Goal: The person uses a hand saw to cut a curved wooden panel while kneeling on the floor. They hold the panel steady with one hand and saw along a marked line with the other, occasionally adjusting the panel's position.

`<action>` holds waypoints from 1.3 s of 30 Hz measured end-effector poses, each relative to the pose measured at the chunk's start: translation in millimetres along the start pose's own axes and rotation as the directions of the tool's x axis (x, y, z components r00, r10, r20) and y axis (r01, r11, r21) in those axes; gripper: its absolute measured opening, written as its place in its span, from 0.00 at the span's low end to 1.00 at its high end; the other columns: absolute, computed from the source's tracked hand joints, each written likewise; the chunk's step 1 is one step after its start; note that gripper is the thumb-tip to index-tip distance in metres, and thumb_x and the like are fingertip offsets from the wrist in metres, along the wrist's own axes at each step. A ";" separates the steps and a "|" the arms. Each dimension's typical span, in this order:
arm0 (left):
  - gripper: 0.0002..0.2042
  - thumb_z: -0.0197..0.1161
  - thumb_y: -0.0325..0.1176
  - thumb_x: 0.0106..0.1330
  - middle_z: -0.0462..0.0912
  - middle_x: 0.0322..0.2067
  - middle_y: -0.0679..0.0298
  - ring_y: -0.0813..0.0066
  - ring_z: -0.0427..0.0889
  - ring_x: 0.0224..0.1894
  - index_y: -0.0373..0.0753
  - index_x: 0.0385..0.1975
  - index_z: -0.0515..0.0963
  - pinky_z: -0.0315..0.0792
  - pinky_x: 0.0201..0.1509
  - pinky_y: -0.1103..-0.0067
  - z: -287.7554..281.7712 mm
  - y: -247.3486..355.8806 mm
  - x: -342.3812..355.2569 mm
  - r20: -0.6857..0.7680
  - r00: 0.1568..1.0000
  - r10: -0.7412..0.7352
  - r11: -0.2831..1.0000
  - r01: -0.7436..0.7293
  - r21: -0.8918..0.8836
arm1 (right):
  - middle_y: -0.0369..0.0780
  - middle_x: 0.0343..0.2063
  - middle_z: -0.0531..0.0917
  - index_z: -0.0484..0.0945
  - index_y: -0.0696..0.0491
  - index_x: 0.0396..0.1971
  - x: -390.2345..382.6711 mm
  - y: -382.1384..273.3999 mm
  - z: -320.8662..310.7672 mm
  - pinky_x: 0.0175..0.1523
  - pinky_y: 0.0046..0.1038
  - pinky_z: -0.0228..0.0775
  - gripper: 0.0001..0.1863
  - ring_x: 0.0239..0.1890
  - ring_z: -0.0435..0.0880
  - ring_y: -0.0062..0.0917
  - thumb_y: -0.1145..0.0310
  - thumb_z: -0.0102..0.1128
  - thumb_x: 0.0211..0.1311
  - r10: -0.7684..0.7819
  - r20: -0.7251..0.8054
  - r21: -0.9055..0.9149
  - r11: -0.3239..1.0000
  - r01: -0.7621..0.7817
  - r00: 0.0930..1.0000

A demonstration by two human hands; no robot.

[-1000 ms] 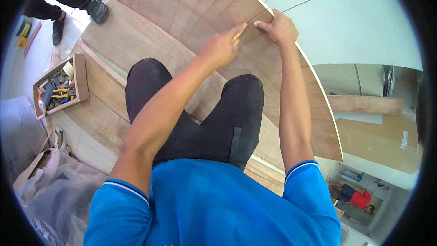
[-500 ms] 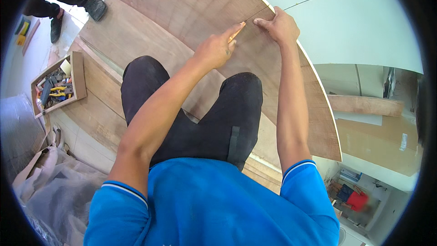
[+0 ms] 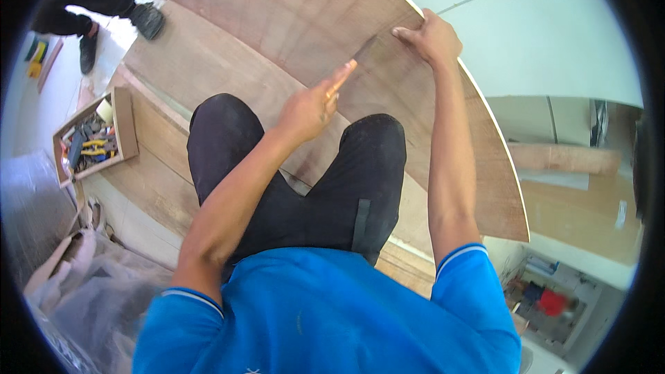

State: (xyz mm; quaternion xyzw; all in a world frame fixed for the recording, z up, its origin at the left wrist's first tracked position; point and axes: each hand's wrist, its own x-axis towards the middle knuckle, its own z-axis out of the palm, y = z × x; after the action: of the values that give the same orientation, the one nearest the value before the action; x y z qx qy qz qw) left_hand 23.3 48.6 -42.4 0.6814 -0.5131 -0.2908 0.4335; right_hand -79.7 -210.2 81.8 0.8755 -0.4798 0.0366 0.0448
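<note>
Between the thumb and fingers of my left hand [image 3: 306, 112] is a slim orange pencil [image 3: 332, 88], its upper part beside the outstretched index finger. The hand is over the brown plywood panel [image 3: 305, 7], near its lower border. From the panel's pale far edge, a thin dark line [image 3: 367, 46] runs toward that hand. My right hand [image 3: 436, 40] grips this far edge, thumb on the brown face and fingers over the edge, partly hidden. The panel leans across in front of my knees.
A wooden tray [image 3: 126, 123] of hand tools, including yellow-handled pliers [image 3: 97, 147], sits at the left. Another person's shoes [image 3: 147, 21] are at upper left. Plastic sheeting [image 3: 104, 298] lies at lower left. Boards and cardboard [image 3: 575, 208] are at right; a person in red [image 3: 552, 303] is beyond.
My left hand has drawn back toward me and to the left with the pencil. More of the dark line shows on the panel. My right hand keeps its grip on the edge.
</note>
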 end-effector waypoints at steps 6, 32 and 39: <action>0.33 0.59 0.26 0.76 0.78 0.69 0.51 0.39 0.87 0.54 0.51 0.80 0.62 0.81 0.58 0.59 -63.9 47.0 -107.1 0.248 0.949 -0.192 0.980 0.197 0.008 | 0.37 0.33 0.92 0.85 0.50 0.44 -14.6 17.2 2.4 0.44 0.41 0.81 0.36 0.41 0.92 0.36 0.34 0.81 0.48 0.048 0.025 -0.056 0.997 -0.047 0.999; 0.36 0.58 0.29 0.74 0.85 0.46 0.40 0.35 0.85 0.45 0.66 0.80 0.59 0.79 0.50 0.52 -0.6 11.3 36.9 -0.007 0.999 -0.046 0.998 0.047 0.034 | 0.39 0.35 0.93 0.85 0.50 0.41 -13.7 -7.9 -4.8 0.47 0.45 0.79 0.31 0.46 0.91 0.40 0.39 0.81 0.49 0.022 0.019 0.019 1.000 -0.022 1.000; 0.39 0.56 0.26 0.72 0.85 0.34 0.39 0.34 0.86 0.38 0.63 0.83 0.55 0.79 0.45 0.50 -69.4 71.4 -112.7 0.141 0.984 -0.108 0.994 0.111 -0.012 | 0.39 0.34 0.93 0.85 0.49 0.41 -28.2 0.1 -13.6 0.46 0.45 0.79 0.30 0.45 0.91 0.40 0.39 0.80 0.51 0.073 0.082 0.029 0.997 -0.076 0.994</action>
State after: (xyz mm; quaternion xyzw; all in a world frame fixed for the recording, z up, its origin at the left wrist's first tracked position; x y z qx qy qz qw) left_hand 15.4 169.2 47.2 0.6820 -0.5012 -0.3665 0.3865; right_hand -95.1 -185.1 92.3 0.8583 -0.5129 0.0105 0.0099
